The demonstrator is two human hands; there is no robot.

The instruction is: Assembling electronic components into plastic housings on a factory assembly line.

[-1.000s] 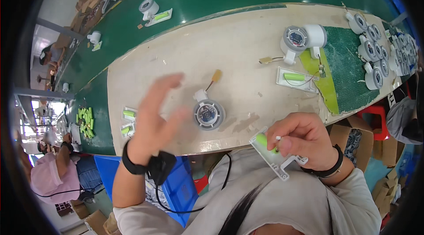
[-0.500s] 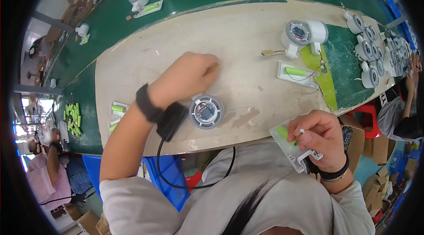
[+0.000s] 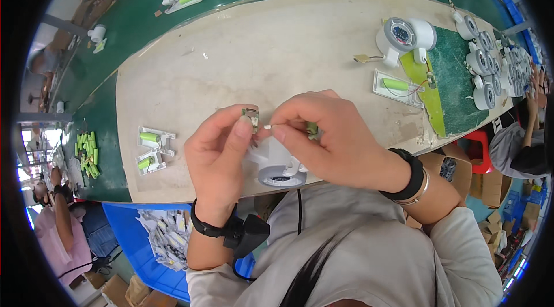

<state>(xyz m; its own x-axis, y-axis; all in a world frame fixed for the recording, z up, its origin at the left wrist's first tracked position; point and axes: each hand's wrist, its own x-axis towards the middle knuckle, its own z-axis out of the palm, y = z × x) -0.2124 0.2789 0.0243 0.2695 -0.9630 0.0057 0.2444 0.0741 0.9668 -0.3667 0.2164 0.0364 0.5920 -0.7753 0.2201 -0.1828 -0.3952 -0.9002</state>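
Observation:
My left hand (image 3: 216, 154) pinches a small metal-tipped part (image 3: 251, 116) between thumb and forefinger above the near edge of the beige worktop (image 3: 259, 53). My right hand (image 3: 332, 139) meets it from the right, its fingertips on a thin white piece beside that part, with a white plastic holder and green battery (image 3: 312, 128) tucked under the palm. Just below both hands sits a round white fan housing (image 3: 280, 169), partly hidden by the fingers.
Two white holders with green batteries (image 3: 153, 148) lie at the left. A pile of green batteries (image 3: 88, 151) rests on the green belt. An assembled white fan (image 3: 404, 36), a battery holder (image 3: 398, 86) and a row of fan units (image 3: 485, 59) stand at the right. A blue bin (image 3: 156, 238) sits below.
My left hand came back from the middle of the worktop with the small part. My right hand rose from my lap with the holder, and both hands met above the fan housing.

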